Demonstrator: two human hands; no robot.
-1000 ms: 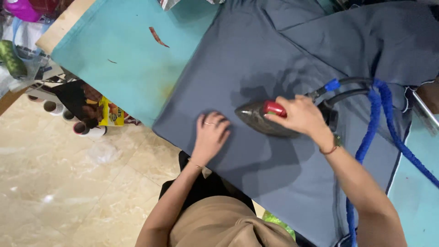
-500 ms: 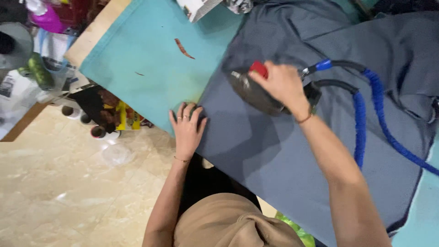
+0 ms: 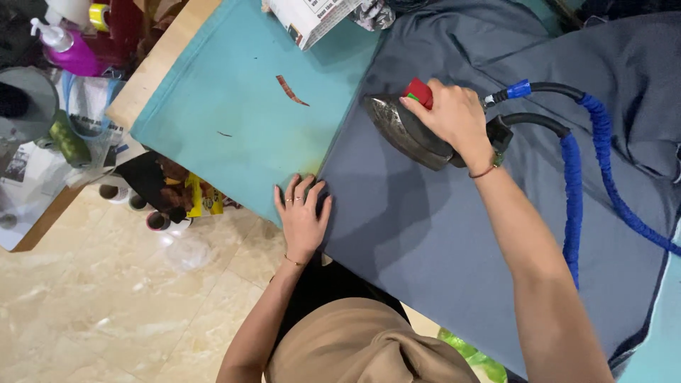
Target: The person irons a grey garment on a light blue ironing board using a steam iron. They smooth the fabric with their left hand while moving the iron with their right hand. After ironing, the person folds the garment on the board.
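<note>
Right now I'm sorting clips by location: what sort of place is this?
Probably a tailoring or garment pressing shop: a steam iron with blue hoses on grey cloth, over a padded teal table.

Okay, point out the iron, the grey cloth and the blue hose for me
iron (image 3: 401, 128), head view, on its metal body.
grey cloth (image 3: 425, 241), head view, on its flat middle.
blue hose (image 3: 571, 184), head view, on its blue sleeve.

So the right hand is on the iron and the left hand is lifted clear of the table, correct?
Not quite. The head view shows the left hand pressed flat at the edge of the grey fabric, not lifted. The right hand is indeed on the iron.
</note>
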